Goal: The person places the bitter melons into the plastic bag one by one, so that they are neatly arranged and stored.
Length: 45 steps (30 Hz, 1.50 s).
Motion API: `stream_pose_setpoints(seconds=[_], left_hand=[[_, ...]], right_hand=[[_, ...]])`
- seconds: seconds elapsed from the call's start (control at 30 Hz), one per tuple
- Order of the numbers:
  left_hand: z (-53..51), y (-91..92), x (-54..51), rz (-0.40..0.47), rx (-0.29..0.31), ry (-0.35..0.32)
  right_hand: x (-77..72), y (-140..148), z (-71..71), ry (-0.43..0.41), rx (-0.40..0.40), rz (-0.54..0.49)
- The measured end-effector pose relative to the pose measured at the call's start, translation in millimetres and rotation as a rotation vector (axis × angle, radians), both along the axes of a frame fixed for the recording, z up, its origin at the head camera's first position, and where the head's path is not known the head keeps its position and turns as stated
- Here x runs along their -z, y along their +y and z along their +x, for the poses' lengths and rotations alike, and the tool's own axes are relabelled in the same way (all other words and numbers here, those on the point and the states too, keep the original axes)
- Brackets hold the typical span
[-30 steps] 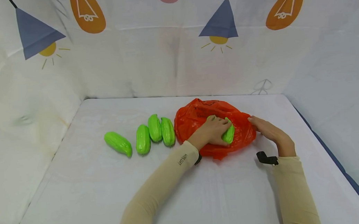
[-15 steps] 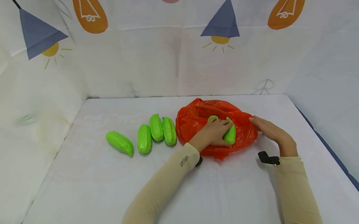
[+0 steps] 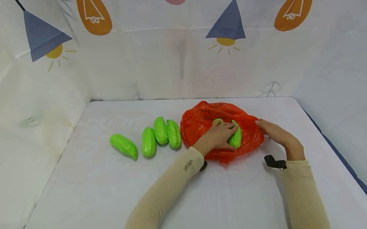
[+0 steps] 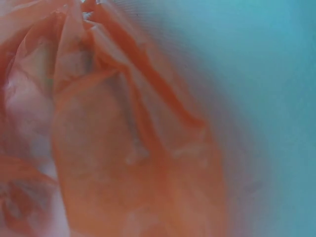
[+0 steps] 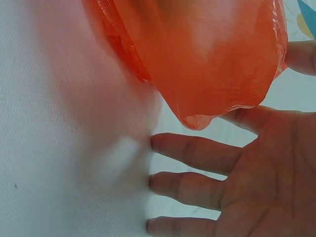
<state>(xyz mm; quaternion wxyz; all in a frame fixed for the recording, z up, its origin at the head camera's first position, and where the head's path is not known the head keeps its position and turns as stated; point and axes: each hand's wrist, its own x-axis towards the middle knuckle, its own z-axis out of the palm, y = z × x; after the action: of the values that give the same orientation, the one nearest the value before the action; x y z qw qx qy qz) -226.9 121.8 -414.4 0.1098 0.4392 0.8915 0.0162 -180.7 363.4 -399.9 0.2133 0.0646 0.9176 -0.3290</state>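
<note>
Though wrinkled and translucent, a bright red plastic bag.

Crumpled red plastic bag, two glossy green gourds inside, four more to its left

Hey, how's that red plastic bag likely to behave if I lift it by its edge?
The red plastic bag would probably flop and crumple, since its film looks thin and wrinkled. It may sag toward the middle, where green vegetables show in its opening. Its glossy surface could feel slippery.
</note>
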Motion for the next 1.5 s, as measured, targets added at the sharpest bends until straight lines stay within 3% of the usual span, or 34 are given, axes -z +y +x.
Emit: stream_pose_setpoints(seconds=[0.4, 0.57, 1.13, 1.5], left_hand=[[1.8, -5.6, 0.7, -0.02, 0.012, 0.032], [1.7, -9.2, -0.8, 0.017, 0.023, 0.053], [1.6, -24.2, -21.6, 0.066, 0.021, 0.105], [-0.4, -35.4, -29.2, 0.071, 0.009, 0.11]], right_hand=[[0.2, -0.2, 0.5, -0.004, 0.006, -0.002], [1.1, 0.0, 0.5, -0.011, 0.013, -0.005], [1.6, 0.0, 0.1, -0.015, 0.01, -0.006], [1.1, 0.0, -0.7, -0.005, 0.006, -0.008]])
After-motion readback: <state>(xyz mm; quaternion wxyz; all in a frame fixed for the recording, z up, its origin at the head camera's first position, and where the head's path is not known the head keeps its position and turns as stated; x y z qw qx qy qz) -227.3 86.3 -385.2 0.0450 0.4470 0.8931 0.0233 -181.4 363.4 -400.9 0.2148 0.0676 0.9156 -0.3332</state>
